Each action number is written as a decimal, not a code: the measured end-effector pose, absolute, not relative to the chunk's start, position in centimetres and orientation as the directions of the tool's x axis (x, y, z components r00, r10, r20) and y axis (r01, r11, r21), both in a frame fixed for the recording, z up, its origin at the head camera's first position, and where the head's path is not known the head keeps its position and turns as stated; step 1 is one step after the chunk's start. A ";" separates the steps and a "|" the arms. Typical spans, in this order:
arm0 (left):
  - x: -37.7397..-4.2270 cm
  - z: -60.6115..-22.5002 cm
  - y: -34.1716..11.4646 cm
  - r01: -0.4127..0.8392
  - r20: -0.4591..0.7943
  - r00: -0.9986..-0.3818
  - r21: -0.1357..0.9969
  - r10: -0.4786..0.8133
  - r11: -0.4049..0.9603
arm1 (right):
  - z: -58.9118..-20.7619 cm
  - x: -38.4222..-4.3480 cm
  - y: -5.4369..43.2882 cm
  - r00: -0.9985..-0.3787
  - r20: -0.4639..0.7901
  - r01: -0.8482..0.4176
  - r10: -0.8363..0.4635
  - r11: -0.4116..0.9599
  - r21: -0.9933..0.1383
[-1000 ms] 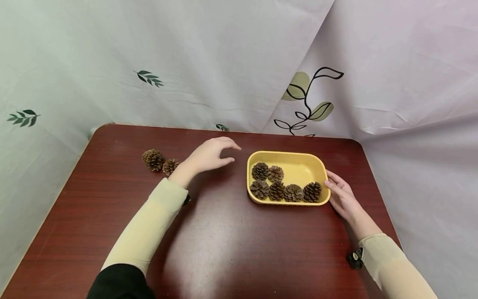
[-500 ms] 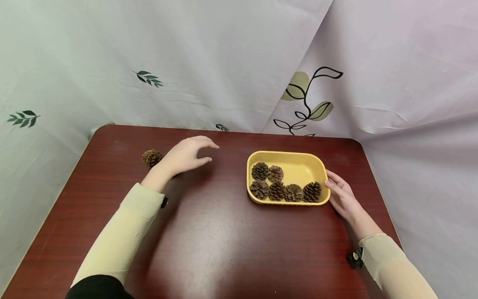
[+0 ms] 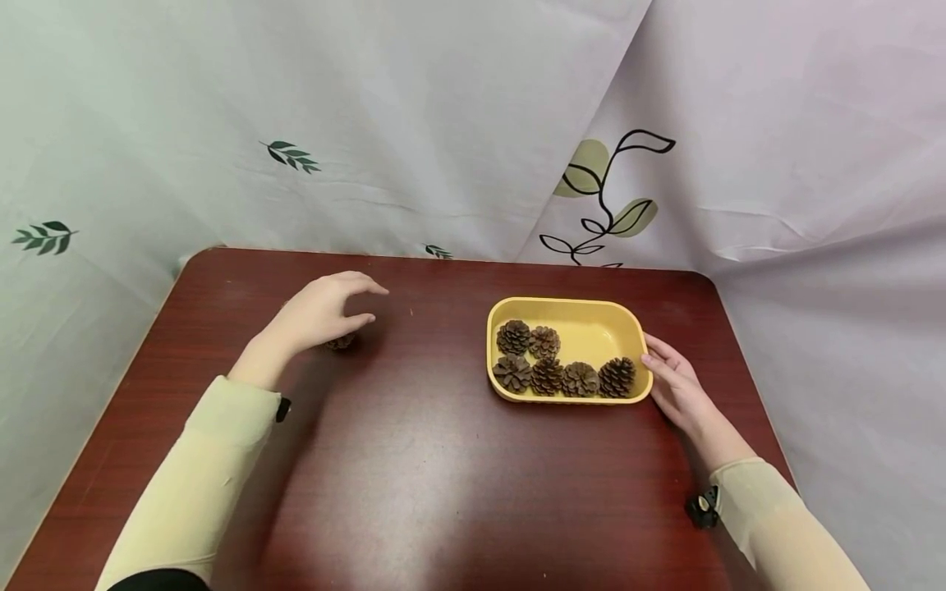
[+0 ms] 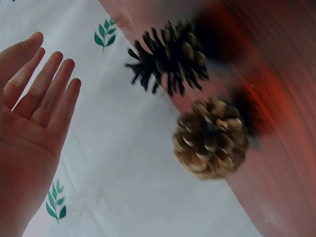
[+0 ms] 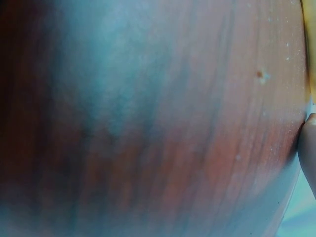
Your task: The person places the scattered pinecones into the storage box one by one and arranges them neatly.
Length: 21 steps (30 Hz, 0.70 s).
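Observation:
My left hand (image 3: 314, 316) hovers over the left part of the table, thumb apart from the loosely extended fingers, with nothing in its grasp. Below it a pinecone (image 3: 341, 341) peeks out, mostly covered by the hand. The left wrist view shows two pinecones, a dark one (image 4: 170, 57) and a lighter brown one (image 4: 211, 139), apart from the fingers (image 4: 47, 94). At the right end of a yellow rectangular tray (image 3: 591, 308), my right hand (image 3: 683, 394) holds the rim, thumb on the edge and fingers against the outer wall. Several pinecones (image 3: 547, 377) lie inside the tray.
The dark red wooden table (image 3: 443, 476) reaches back to a pale curtain (image 3: 414, 123) printed with leaves. Pinecones line the tray's left end and near side. In the right wrist view, mostly blurred tabletop (image 5: 163, 138) shows.
My left hand has moved left from beside the tray until it covers the loose pinecones. My right hand and the tray have stayed in place.

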<state>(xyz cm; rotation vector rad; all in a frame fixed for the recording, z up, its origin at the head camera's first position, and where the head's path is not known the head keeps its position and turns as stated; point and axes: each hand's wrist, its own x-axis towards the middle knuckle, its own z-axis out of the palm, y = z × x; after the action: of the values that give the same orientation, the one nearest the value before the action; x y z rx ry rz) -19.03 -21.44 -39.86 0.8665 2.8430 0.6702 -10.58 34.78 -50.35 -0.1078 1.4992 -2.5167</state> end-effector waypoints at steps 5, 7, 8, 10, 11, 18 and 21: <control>-18.7 -39.8 -22.7 0.496 0.035 -0.844 0.428 0.535 0.755 | -50.3 -10.6 34.8 -0.975 -0.047 0.144 -0.216 -0.461 -0.876; -18.6 -39.8 -23.1 0.490 0.029 -0.847 0.429 0.531 0.759 | -50.3 -10.6 34.8 -0.976 -0.048 0.144 -0.215 -0.461 -0.875; -18.6 -39.8 -23.3 0.486 0.025 -0.849 0.430 0.528 0.761 | -50.3 -10.6 34.8 -0.975 -0.048 0.145 -0.215 -0.461 -0.876; -18.5 -39.8 -23.7 0.478 0.019 -0.853 0.431 0.522 0.765 | -50.3 -10.6 34.7 -0.975 -0.049 0.145 -0.215 -0.459 -0.876; -18.4 -39.8 -23.9 0.476 0.016 -0.854 0.429 0.520 0.768 | -50.3 -10.6 34.7 -0.975 -0.050 0.145 -0.214 -0.457 -0.877; -17.9 -40.2 -25.2 0.465 0.018 -0.863 0.418 0.504 0.781 | -50.2 -10.6 34.7 -0.975 -0.059 0.151 -0.213 -0.447 -0.881; -17.7 -40.3 -25.7 0.455 0.019 -0.869 0.425 0.495 0.783 | -50.2 -10.6 34.7 -0.975 -0.060 0.152 -0.214 -0.445 -0.883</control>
<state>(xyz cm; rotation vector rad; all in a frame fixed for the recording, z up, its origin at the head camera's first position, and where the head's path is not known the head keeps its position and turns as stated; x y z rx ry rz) -17.65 -25.71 -40.34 0.7682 2.8769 0.6496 -10.61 34.74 -50.23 -0.0891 1.5180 -2.4999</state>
